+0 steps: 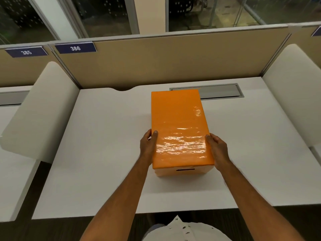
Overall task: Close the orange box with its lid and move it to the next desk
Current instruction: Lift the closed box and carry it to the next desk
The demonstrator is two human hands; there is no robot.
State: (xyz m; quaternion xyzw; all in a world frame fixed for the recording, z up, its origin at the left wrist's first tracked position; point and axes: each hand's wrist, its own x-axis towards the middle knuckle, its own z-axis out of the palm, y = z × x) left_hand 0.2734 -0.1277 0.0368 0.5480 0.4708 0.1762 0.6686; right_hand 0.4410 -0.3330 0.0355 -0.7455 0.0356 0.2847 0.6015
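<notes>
The orange box [184,171] stands on the white desk [104,145] numbered 386, with its glossy orange lid [178,126] sitting flat on top. My left hand [148,145] grips the left side of the lid near its front end, thumb resting on the top. On the opposite side, my right hand [218,148] holds the right edge the same way. Both hands clasp the box between them. A dark slot shows in the box's pale front face.
White padded dividers stand at the left [40,112] and right [293,98] of the desk. Desk 385 [10,162] lies beyond the left divider. A tan partition [165,58] runs along the back, and a grey cable hatch [220,91] sits behind the box.
</notes>
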